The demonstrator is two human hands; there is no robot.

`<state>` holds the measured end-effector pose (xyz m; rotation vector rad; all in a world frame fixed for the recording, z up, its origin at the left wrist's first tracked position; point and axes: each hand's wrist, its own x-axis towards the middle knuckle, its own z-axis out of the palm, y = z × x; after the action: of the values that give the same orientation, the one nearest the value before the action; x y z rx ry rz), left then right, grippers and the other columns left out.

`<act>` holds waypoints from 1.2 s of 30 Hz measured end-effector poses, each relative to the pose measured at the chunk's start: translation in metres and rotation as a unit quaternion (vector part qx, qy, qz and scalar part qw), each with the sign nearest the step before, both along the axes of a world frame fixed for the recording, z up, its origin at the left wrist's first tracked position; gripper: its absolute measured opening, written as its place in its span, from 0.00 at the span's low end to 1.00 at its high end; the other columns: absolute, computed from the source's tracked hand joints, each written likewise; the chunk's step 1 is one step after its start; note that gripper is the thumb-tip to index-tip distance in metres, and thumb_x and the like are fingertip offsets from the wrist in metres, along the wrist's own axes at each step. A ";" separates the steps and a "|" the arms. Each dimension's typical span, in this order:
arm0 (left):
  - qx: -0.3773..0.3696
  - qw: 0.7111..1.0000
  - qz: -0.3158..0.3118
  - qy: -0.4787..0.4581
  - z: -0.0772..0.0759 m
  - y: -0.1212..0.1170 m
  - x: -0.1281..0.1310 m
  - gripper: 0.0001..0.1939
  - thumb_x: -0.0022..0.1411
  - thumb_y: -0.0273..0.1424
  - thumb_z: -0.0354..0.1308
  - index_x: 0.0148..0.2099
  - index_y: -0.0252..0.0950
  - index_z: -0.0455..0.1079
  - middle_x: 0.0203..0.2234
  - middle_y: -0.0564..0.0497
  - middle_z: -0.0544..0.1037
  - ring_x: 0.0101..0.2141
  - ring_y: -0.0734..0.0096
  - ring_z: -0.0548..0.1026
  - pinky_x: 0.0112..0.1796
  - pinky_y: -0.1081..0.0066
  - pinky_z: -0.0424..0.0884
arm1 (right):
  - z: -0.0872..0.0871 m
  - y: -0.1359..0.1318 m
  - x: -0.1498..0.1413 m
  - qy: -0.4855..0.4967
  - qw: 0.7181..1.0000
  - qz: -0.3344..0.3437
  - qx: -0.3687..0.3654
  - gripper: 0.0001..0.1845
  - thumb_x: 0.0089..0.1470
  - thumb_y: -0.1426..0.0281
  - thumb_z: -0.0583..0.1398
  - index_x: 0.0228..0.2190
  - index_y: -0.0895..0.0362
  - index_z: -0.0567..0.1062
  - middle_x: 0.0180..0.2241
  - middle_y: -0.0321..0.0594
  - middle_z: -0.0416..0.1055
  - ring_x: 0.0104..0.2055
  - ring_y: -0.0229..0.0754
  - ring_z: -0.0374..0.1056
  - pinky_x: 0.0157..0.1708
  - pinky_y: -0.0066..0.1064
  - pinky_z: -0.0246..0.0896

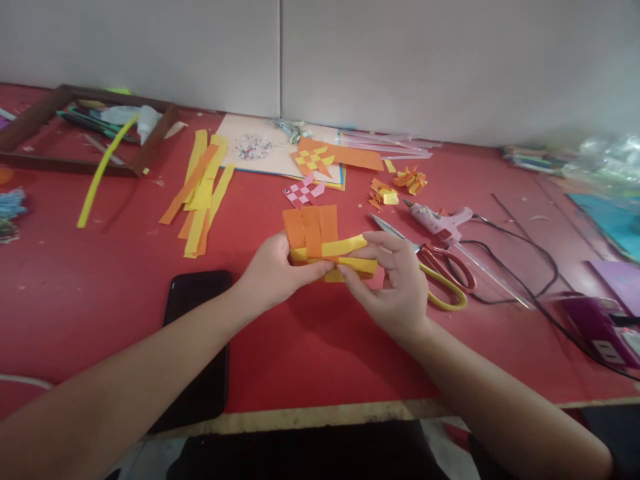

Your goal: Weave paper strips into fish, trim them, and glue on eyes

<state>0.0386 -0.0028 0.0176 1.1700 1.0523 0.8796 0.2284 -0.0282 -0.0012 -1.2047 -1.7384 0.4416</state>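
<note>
Between my hands, above the red table, is a partly woven piece of orange and yellow paper strips point(313, 230). My left hand point(273, 270) pinches its left and lower edge, thumb in front and fingers hidden behind. On the right, my right hand point(395, 277) has its fingers closed on the yellow strip ends of the same weave. Just behind the weave lies a small pink and white checkered paper fish point(304, 191). A yellow and orange checkered paper fish point(314, 160) rests farther back. Scissors point(445, 270) with red and yellow handles lie beside my right hand.
Loose paper strips point(203, 193) lie to the left, near a wooden frame point(135, 160) and a black phone point(200, 347). At right are a pink glue gun point(440, 223) with its cable, paper scraps point(385, 193) and a purple power strip point(597, 327). A wall point(400, 67) stands behind.
</note>
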 end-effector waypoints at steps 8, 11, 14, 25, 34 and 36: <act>-0.007 0.997 0.011 -0.072 -0.003 -0.001 0.000 0.25 0.55 0.37 0.69 0.52 0.34 0.70 0.48 0.43 0.79 0.46 0.58 0.79 0.45 0.63 0.75 | 0.004 0.004 -0.001 0.057 0.996 -0.005 -0.063 0.20 0.53 0.67 0.66 0.47 0.52 0.68 0.39 0.40 0.73 0.39 0.45 0.75 0.41 0.39 0.72; -0.042 0.992 0.028 -0.115 -0.005 0.001 0.000 0.21 0.58 0.38 0.67 0.51 0.34 0.71 0.43 0.44 0.81 0.42 0.61 0.80 0.44 0.63 0.76 | 0.004 0.008 0.000 0.118 0.985 -0.008 -0.125 0.23 0.53 0.65 0.66 0.48 0.50 0.65 0.35 0.37 0.73 0.38 0.44 0.74 0.41 0.39 0.71; -0.056 0.992 0.025 -0.110 -0.006 0.002 -0.002 0.18 0.58 0.38 0.67 0.48 0.34 0.73 0.39 0.46 0.82 0.38 0.64 0.81 0.44 0.63 0.76 | 0.003 0.012 0.006 0.105 0.987 -0.042 -0.112 0.21 0.54 0.63 0.65 0.47 0.51 0.67 0.37 0.37 0.71 0.38 0.42 0.70 0.41 0.40 0.68; 0.010 0.994 -0.095 0.047 -0.005 -0.003 -0.001 0.10 0.61 0.39 0.60 0.34 0.38 0.73 0.25 0.53 0.76 0.29 0.66 0.75 0.32 0.69 0.71 | 0.005 0.013 0.010 0.155 0.969 0.003 -0.194 0.26 0.54 0.62 0.65 0.51 0.48 0.63 0.35 0.35 0.73 0.38 0.43 0.73 0.39 0.39 0.69; 0.039 0.991 -0.100 0.075 -0.005 -0.002 -0.001 0.16 0.66 0.41 0.53 0.29 0.38 0.65 0.22 0.56 0.64 0.25 0.73 0.65 0.27 0.72 0.63 | 0.006 0.015 0.012 -0.138 0.990 0.009 0.035 0.24 0.52 0.60 0.67 0.50 0.50 0.72 0.50 0.46 0.71 0.55 0.54 0.66 0.54 0.53 0.61; 0.038 0.991 -0.103 0.080 -0.006 -0.002 -0.002 0.16 0.66 0.41 0.53 0.29 0.37 0.64 0.22 0.57 0.62 0.25 0.74 0.64 0.26 0.73 0.63 | 0.006 0.016 0.012 -0.168 0.983 0.017 0.071 0.22 0.54 0.61 0.66 0.50 0.50 0.74 0.51 0.48 0.71 0.55 0.55 0.66 0.54 0.54 0.61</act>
<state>0.0369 -0.0049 0.0117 1.4050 1.0110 0.6780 0.2403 -0.0119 0.0048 -1.1976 -2.0413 0.1329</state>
